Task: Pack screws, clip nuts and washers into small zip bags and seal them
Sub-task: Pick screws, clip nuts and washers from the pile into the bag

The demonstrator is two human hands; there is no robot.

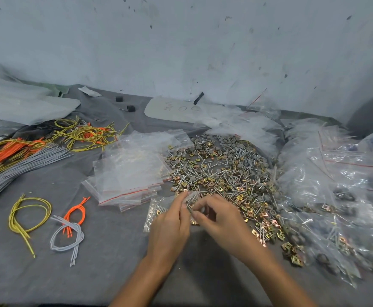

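A big loose heap of silver screws, gold clip nuts and grey washers point(221, 171) covers the grey table point(105, 258) at centre right. Left of it lies a stack of empty small zip bags with red seal lines point(128, 173). My left hand point(170, 227) and my right hand point(221, 220) meet at the heap's near edge, both pinching a small clear zip bag point(191, 199) with screws in it. Just left of my left hand lies a filled small bag point(155, 210) with screws and clip nuts inside.
Filled zip bags point(336, 196) pile up along the right side. Bundles of yellow, orange and grey wires point(26, 149) lie at the left, with small wire loops point(48, 222) nearer me. Large plastic sheets point(21, 100) and a white card point(176, 109) rest by the back wall.
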